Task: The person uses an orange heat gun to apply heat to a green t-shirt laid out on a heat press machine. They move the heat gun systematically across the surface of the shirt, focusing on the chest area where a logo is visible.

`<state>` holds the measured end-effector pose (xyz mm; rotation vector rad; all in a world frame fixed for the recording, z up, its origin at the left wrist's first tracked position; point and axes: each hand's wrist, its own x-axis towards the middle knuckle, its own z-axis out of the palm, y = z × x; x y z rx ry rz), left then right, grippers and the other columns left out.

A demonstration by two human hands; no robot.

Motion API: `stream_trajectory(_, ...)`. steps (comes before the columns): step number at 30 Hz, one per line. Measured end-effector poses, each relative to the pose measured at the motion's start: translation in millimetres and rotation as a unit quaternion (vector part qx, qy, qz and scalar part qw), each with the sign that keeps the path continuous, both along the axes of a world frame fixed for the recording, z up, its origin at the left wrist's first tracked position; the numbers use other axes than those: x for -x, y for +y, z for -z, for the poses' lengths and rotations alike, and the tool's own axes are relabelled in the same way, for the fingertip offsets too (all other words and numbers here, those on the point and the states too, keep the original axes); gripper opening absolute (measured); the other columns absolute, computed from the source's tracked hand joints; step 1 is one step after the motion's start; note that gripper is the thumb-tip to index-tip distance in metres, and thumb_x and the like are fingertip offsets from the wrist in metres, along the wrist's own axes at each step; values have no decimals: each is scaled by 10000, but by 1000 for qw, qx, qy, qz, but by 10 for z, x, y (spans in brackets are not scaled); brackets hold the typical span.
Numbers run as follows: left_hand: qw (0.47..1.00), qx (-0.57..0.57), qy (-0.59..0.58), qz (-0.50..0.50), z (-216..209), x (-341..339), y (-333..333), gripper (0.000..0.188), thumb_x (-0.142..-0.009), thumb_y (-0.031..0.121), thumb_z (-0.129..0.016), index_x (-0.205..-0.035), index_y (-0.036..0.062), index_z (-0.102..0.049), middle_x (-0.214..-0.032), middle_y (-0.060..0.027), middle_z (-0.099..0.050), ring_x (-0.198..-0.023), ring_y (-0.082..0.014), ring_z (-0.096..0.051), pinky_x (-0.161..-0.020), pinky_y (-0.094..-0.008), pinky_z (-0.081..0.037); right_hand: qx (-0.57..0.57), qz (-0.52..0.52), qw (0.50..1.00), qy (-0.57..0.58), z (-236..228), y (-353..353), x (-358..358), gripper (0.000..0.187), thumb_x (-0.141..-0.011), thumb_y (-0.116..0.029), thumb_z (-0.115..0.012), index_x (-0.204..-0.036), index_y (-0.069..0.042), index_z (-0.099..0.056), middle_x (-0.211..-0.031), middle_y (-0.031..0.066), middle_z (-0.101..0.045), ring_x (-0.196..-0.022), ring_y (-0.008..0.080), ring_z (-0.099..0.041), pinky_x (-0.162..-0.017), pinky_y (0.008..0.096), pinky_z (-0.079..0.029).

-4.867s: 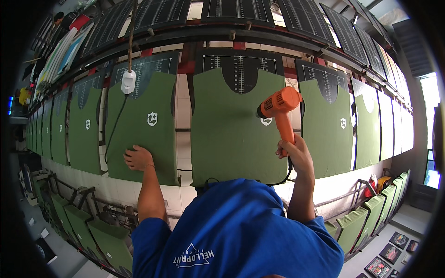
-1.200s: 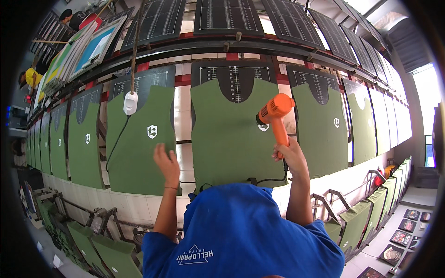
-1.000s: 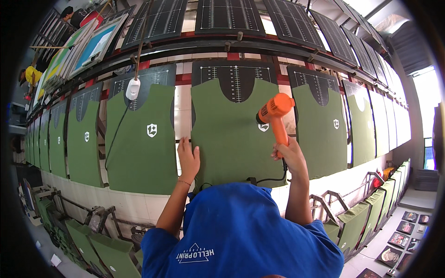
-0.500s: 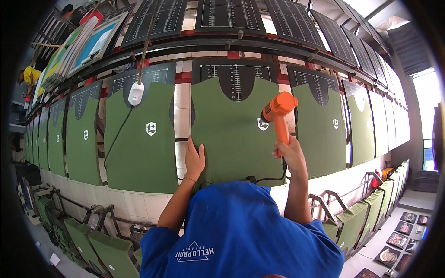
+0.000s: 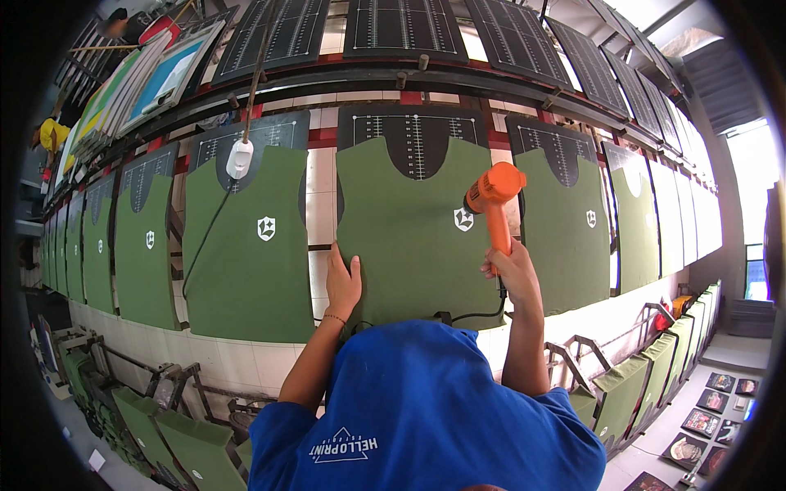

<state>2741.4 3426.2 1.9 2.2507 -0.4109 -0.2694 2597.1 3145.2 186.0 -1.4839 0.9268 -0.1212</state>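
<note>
An orange heat gun [image 5: 496, 196] is gripped by its handle in my right hand [image 5: 513, 276], its dark nozzle over the white shield print [image 5: 463, 218] on a green shirt panel [image 5: 401, 254]. A black cord [image 5: 483, 317] trails from the handle's lower end. The panel lies flat on a black ruled board [image 5: 417, 131], which shows at the neckline. Against the panel's left edge rests my left hand [image 5: 344, 282], fingers stretched and thumb apart, holding nothing.
More green panels [image 5: 246, 278] with white prints lie on boards to both sides. A white power socket [image 5: 240, 159] hangs from a cord on the left. Beyond a dark rail stands another row of black boards [image 5: 405, 29]. Green-covered boards [image 5: 655, 368] and metal brackets lie behind me.
Almost nothing differs. The heat gun stays over the print, and both hands keep their places.
</note>
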Motion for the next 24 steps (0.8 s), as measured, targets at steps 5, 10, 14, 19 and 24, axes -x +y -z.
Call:
stream_trajectory(5, 1000, -9, -29, 0, 70, 1, 11, 630, -982, 256, -511, -1470, -46, -253, -1362, -284, -443, -1230, -436, -478, -1020, -456, -419, 8, 1, 1000, 3, 26, 1, 2, 216, -850, -116, -572, -1002, 37, -558, -786, 57, -582, -652, 133, -618, -573, 264, -509)
stream_trajectory(10, 999, -5, -32, 4, 60, 1, 13, 630, -984, 263, -510, -1470, -46, -253, -1354, -284, -446, -1218, -437, -485, -1006, -457, -427, -7, 1, 1000, 1, -33, 15, 43, 192, -843, -112, -576, -971, 30, -553, -780, 51, -575, -650, 131, -617, -571, 260, -509)
stream_trajectory(14, 999, -12, -49, 1, 81, -1, 18, 625, -984, 269, -508, -1465, -42, -259, -1333, -282, -458, -1195, -437, -496, -989, -461, -436, -16, -4, 1000, -6, -98, 8, 49, 177, -839, -112, -575, -950, 24, -552, -770, 43, -567, -647, 129, -613, -566, 259, -507)
stream_trajectory(19, 999, -11, -32, 1, 49, -6, 6, 624, -984, 276, -507, -1462, -40, -262, -1327, -284, -459, -1192, -437, -498, -986, -465, -438, -5, -5, 1000, -8, -8, -56, 79, 214, -838, -143, -592, -980, 11, -543, -788, 42, -573, -661, 129, -620, -574, 258, -510)
stream_trajectory(24, 999, -11, -37, 1, 71, -3, 15, 624, -983, 273, -509, -1465, -36, -259, -1332, -283, -455, -1199, -435, -495, -990, -465, -436, -2, 5, 1000, -3, -2, -48, 82, 233, -846, -167, -611, -993, 0, -541, -800, 38, -578, -656, 127, -620, -574, 257, -510)
